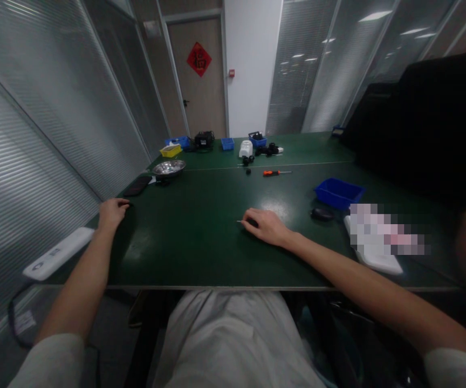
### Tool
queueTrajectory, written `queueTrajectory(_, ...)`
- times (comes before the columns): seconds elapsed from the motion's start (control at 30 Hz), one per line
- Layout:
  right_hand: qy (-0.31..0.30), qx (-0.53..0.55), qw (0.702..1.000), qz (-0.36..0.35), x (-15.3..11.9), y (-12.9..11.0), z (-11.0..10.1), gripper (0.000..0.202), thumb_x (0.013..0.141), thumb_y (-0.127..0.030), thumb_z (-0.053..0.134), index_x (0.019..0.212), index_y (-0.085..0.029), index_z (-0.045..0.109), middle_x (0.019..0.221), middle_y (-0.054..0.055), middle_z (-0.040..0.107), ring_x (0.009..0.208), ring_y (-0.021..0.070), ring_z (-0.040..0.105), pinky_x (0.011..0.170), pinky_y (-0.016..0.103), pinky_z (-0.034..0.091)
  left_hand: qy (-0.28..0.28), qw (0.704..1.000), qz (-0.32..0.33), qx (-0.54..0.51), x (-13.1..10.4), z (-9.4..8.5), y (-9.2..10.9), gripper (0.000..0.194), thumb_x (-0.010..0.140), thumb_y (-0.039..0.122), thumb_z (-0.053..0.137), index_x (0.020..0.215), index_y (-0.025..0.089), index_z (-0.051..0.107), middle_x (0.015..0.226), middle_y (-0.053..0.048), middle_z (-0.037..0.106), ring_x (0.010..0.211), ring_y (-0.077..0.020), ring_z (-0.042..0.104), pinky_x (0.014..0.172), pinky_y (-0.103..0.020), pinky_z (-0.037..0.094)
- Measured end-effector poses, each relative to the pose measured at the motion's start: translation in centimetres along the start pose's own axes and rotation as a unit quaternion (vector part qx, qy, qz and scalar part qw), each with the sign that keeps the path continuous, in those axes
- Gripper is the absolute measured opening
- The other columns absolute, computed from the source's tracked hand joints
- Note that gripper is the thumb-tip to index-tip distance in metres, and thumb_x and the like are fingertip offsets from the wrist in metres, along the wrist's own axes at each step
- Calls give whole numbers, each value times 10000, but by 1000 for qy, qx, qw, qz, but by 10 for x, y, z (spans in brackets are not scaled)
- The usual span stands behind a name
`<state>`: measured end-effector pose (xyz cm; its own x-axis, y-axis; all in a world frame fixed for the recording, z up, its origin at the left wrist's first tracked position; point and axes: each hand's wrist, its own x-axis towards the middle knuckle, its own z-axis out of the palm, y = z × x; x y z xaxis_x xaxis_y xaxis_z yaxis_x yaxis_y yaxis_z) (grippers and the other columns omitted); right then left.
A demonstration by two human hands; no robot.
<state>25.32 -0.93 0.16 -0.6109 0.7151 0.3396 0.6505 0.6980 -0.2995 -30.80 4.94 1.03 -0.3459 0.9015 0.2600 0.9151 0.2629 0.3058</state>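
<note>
On the left of the green table, my left hand has its fingers pinched together near the edge, with something dark and too small to name at the fingertips. My right hand rests nearer the middle, its fingers curled round a small dark thing from which a thin pale tip sticks out to the left. Beyond it lies an orange and black screwdriver, shaft to the right. A small black round part sits left of the screwdriver, close to a white plastic housing.
A metal bowl and a flat black object are at left, a white power strip nearer. A blue bin, a dark rounded object and a white tray stand right. Black parts and small bins lie at the back.
</note>
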Motion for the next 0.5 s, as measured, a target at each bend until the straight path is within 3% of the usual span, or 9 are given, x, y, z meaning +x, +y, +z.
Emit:
queueTrajectory(0.23, 2, 0, 1000, -4, 0, -1, -1, 218, 1029, -391, 507, 1023, -217, 637, 989, 36, 685, 802, 161, 606, 677, 276, 357, 45, 999, 3, 18, -6, 5, -1, 359, 899, 113, 605, 1239, 54, 706, 1084, -114, 728, 1027, -212, 607, 980, -292, 414)
queueTrajectory(0.5, -2, 10, 1000, -9, 0, -3, -4, 216, 1027, -382, 506, 1027, -214, 642, 988, 45, 688, 814, 168, 613, 702, 283, 381, 45, 998, 6, 33, -6, 1, 3, 287, 882, 120, 606, 1113, 42, 756, 951, -98, 725, 974, -225, 601, 970, -301, 413)
